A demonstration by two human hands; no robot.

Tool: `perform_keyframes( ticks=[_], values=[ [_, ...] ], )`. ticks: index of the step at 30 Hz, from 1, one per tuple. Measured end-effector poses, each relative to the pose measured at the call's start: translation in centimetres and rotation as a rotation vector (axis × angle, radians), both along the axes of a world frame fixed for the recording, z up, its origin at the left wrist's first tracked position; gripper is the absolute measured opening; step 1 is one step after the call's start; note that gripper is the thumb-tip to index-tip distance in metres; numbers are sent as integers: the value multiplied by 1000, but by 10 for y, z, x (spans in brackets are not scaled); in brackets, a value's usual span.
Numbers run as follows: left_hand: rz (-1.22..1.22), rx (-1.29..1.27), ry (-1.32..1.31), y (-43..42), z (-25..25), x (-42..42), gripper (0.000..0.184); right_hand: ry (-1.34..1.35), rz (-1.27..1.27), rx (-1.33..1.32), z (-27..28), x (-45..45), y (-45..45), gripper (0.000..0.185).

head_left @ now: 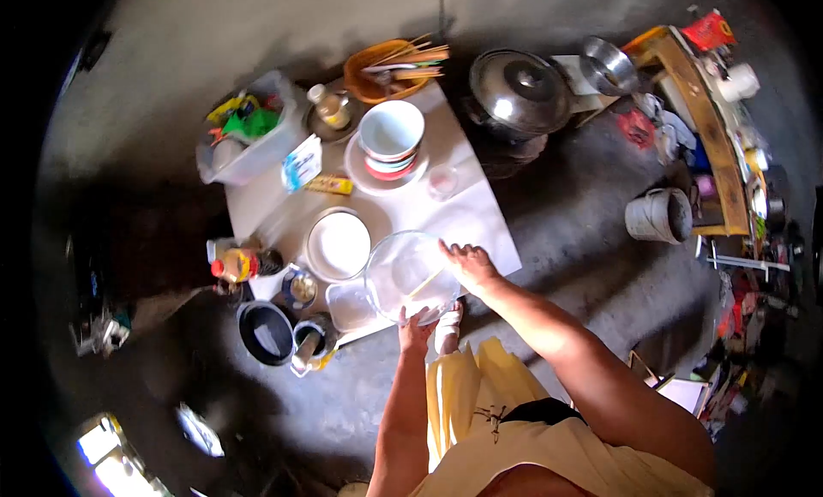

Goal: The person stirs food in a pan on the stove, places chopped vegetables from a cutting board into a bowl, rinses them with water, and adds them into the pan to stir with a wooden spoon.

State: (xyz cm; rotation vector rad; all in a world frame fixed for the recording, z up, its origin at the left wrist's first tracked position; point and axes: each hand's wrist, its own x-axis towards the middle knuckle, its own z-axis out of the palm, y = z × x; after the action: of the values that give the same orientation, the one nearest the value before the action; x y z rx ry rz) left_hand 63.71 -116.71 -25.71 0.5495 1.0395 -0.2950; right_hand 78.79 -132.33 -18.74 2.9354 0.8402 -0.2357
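A clear, round bowl (396, 255) is held over the near right part of the white table. My left hand (415, 332) is closed on the bowl's near edge. At the right rim, my right hand (471, 267) has its fingers bent over the edge, closed on the bowl. A thin, pale stick like a chopstick (424, 283) lies slanted across the bowl's inside, its upper end close to my right hand. Whether that hand also touches the stick I cannot tell. Beside the bowl on the left are a white round dish (339, 245) and a clear rectangular tray (350, 306).
On the table (480, 214) stand stacked bowls (392, 130), a chopstick basket (369, 81), a bottle (329, 107) and a plastic bin (287, 120). Dark pots (266, 332) sit at the near left. A lidded wok (519, 90) and a bucket (658, 216) are to the right.
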Motion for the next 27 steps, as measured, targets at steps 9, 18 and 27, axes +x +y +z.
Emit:
perform_keyframes(
  ticks=[9, 18, 27],
  values=[
    [20, 57, -128, 22, -19, -20, 64, 424, -714, 359, 12, -24, -51, 16],
    [-171, 38, 108, 39, 1, -77, 51, 711, -634, 645, -57, -25, -53, 24],
    [-687, 293, -77, -37, 120, -32, 59, 571, -477, 783, -23, -53, -209, 32]
  ],
)
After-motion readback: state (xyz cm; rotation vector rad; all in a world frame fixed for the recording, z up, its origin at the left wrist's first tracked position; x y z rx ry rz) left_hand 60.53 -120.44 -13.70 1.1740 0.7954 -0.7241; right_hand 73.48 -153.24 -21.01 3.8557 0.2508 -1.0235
